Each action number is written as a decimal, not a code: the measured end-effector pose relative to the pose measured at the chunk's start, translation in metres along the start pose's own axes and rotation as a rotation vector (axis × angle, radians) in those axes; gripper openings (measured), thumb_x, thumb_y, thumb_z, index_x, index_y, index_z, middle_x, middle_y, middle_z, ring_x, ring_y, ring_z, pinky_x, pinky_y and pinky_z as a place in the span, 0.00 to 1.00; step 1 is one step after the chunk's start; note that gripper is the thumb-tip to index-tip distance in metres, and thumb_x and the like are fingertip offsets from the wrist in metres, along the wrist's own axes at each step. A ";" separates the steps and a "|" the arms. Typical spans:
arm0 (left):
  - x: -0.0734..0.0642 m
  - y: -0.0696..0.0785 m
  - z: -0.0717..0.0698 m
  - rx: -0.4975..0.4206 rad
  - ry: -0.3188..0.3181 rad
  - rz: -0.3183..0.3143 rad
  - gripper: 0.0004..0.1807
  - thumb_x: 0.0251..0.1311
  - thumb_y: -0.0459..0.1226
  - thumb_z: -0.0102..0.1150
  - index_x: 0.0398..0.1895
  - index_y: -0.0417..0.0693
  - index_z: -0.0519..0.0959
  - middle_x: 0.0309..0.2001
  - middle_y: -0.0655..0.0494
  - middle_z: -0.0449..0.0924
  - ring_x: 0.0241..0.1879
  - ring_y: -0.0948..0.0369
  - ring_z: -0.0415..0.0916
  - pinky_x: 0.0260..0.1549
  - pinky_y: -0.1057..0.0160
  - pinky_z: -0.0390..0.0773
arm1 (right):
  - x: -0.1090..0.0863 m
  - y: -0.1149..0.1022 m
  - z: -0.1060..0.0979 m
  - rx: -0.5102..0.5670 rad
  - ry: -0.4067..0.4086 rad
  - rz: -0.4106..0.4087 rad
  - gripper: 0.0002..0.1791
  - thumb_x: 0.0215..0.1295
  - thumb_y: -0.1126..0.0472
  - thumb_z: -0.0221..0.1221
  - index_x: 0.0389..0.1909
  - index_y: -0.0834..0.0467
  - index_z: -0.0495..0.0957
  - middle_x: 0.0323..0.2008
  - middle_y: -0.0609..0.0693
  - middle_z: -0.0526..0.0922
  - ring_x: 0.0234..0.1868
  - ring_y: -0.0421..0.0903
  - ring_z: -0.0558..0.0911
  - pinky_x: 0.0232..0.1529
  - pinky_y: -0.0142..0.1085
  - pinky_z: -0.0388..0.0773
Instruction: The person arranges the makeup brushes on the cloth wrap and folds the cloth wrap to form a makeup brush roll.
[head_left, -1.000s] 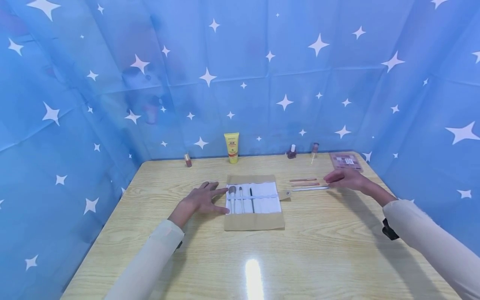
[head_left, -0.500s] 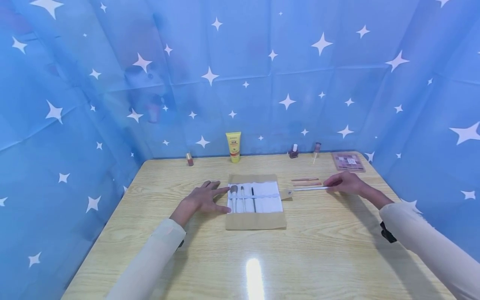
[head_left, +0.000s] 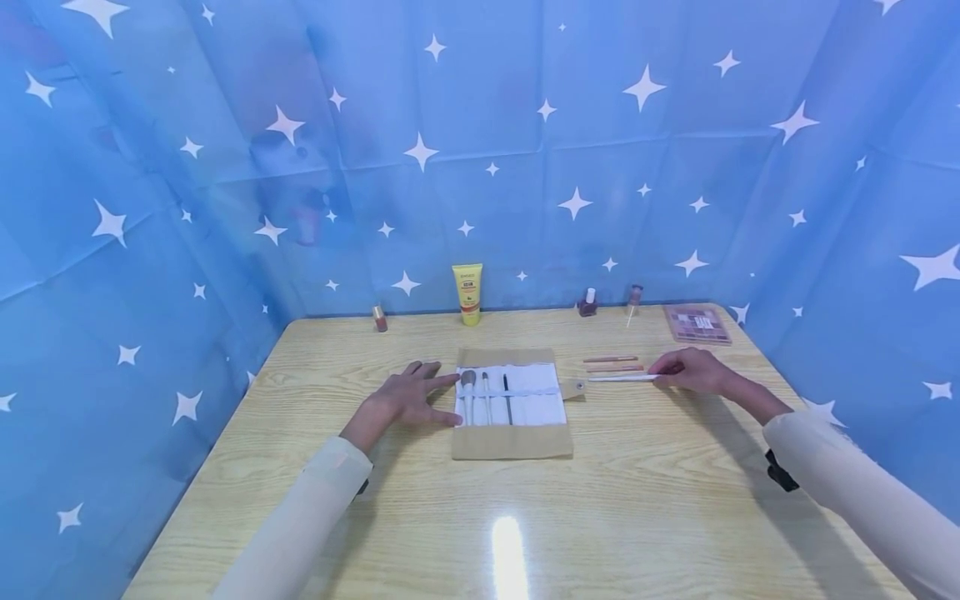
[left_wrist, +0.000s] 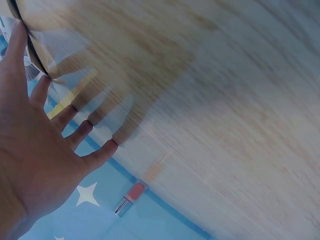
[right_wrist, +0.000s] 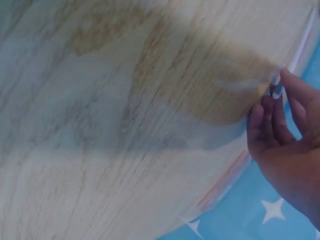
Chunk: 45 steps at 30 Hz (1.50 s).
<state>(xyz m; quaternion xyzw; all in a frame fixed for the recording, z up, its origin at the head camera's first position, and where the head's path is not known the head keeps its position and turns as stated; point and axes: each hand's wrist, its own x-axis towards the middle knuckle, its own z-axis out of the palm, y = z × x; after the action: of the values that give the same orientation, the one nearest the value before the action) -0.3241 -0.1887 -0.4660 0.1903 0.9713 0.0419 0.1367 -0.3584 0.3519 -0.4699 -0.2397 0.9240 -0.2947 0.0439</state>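
An unfolded tan brush roll [head_left: 510, 443] with a white lining lies mid-table. Its slots hold a large fluffy makeup brush [head_left: 468, 392], a smaller brush [head_left: 487, 396] and a thin dark-tipped one [head_left: 507, 400]. My left hand [head_left: 408, 398] rests at the roll's left edge with fingers spread, thumb and index finger on the border. To the right of the roll, my right hand [head_left: 692, 371] pinches the right end of a slim white stick [head_left: 622, 378] between thumb and fingers. In the right wrist view that end of the stick [right_wrist: 276, 89] looks silvery with a dark band.
Two thin pinkish sticks [head_left: 613, 368] lie just behind the white one. Along the back edge stand a lip colour tube [head_left: 379, 319], a yellow squeeze tube [head_left: 468, 296], a dark nail polish bottle [head_left: 587, 305] and a small tube [head_left: 634, 298]. An eyeshadow palette [head_left: 697, 325] lies at the back right.
My right hand has come down slightly and its fingers have closed on the white stick's right end. The left hand stays at the roll's edge. The head view has shifted a little.
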 end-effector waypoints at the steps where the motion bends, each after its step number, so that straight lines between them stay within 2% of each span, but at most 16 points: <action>1: 0.000 0.000 0.000 0.001 0.001 -0.001 0.52 0.54 0.79 0.53 0.82 0.76 0.56 0.84 0.53 0.47 0.82 0.46 0.42 0.73 0.30 0.53 | 0.000 0.001 -0.001 0.009 0.004 -0.013 0.07 0.68 0.67 0.67 0.44 0.66 0.86 0.39 0.57 0.89 0.36 0.43 0.86 0.34 0.27 0.77; 6: 0.000 -0.001 0.000 0.000 0.008 -0.001 0.52 0.54 0.79 0.54 0.82 0.76 0.57 0.84 0.52 0.48 0.82 0.45 0.43 0.72 0.29 0.53 | -0.001 0.004 -0.008 0.102 0.003 -0.079 0.07 0.71 0.71 0.62 0.46 0.70 0.84 0.39 0.60 0.88 0.33 0.39 0.81 0.32 0.29 0.76; 9: 0.000 -0.002 0.001 0.004 0.010 -0.002 0.52 0.54 0.79 0.53 0.82 0.76 0.57 0.84 0.52 0.48 0.82 0.46 0.43 0.72 0.29 0.53 | -0.002 0.001 -0.014 0.201 -0.022 -0.048 0.11 0.74 0.69 0.60 0.51 0.71 0.82 0.42 0.61 0.87 0.34 0.42 0.81 0.33 0.34 0.79; 12: 0.000 -0.003 0.002 0.007 0.009 -0.005 0.52 0.54 0.79 0.53 0.82 0.77 0.57 0.84 0.53 0.48 0.82 0.46 0.42 0.72 0.29 0.52 | -0.003 -0.004 -0.021 0.268 -0.054 0.001 0.14 0.78 0.65 0.58 0.56 0.71 0.79 0.46 0.59 0.87 0.42 0.43 0.84 0.40 0.38 0.83; 18: 0.002 -0.004 0.003 0.007 0.009 -0.007 0.53 0.53 0.80 0.53 0.82 0.77 0.57 0.84 0.53 0.48 0.82 0.46 0.43 0.72 0.28 0.52 | 0.000 -0.011 -0.026 0.371 -0.079 0.044 0.17 0.79 0.66 0.55 0.61 0.72 0.75 0.49 0.57 0.87 0.49 0.42 0.85 0.48 0.39 0.84; 25: 0.003 -0.004 0.004 0.004 0.010 -0.003 0.52 0.53 0.80 0.53 0.82 0.78 0.56 0.84 0.53 0.48 0.82 0.46 0.42 0.72 0.28 0.51 | 0.003 -0.023 -0.029 0.405 -0.053 0.060 0.17 0.79 0.62 0.57 0.61 0.68 0.75 0.49 0.56 0.88 0.50 0.43 0.86 0.49 0.40 0.84; 32: 0.005 -0.003 0.005 -0.005 0.008 -0.010 0.52 0.53 0.80 0.53 0.81 0.79 0.56 0.84 0.54 0.47 0.82 0.46 0.41 0.73 0.29 0.51 | 0.008 -0.032 -0.028 0.441 -0.047 0.069 0.20 0.79 0.60 0.58 0.64 0.67 0.74 0.52 0.60 0.86 0.52 0.42 0.86 0.54 0.44 0.84; 35: 0.005 -0.003 0.004 -0.004 0.005 -0.011 0.52 0.53 0.80 0.53 0.81 0.79 0.56 0.84 0.55 0.47 0.82 0.46 0.41 0.74 0.31 0.51 | 0.012 -0.034 -0.027 0.484 -0.039 0.081 0.21 0.79 0.60 0.58 0.64 0.68 0.73 0.54 0.56 0.87 0.54 0.42 0.85 0.56 0.45 0.83; 39: 0.004 -0.004 0.003 -0.004 -0.002 -0.013 0.52 0.53 0.79 0.53 0.82 0.79 0.55 0.84 0.55 0.47 0.83 0.46 0.41 0.74 0.32 0.51 | 0.020 -0.037 -0.027 0.509 -0.037 0.075 0.22 0.79 0.58 0.58 0.64 0.69 0.72 0.54 0.51 0.87 0.56 0.45 0.85 0.56 0.39 0.83; 42: 0.004 -0.004 0.003 -0.007 -0.004 -0.012 0.53 0.53 0.80 0.53 0.82 0.78 0.55 0.84 0.54 0.46 0.83 0.46 0.40 0.74 0.32 0.51 | 0.025 -0.040 -0.026 0.513 -0.036 0.051 0.24 0.80 0.58 0.57 0.65 0.71 0.72 0.54 0.55 0.87 0.56 0.46 0.86 0.55 0.36 0.83; 45: 0.004 -0.004 0.003 -0.002 -0.003 -0.008 0.53 0.53 0.80 0.52 0.82 0.78 0.55 0.84 0.54 0.47 0.82 0.46 0.41 0.74 0.33 0.52 | 0.030 -0.047 -0.026 0.500 -0.032 0.041 0.26 0.80 0.57 0.57 0.68 0.71 0.70 0.59 0.63 0.84 0.55 0.46 0.86 0.56 0.38 0.83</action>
<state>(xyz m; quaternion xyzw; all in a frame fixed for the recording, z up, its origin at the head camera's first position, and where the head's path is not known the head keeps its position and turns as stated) -0.3284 -0.1908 -0.4700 0.1863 0.9718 0.0420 0.1387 -0.3707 0.3181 -0.4200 -0.2073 0.8263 -0.5092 0.1224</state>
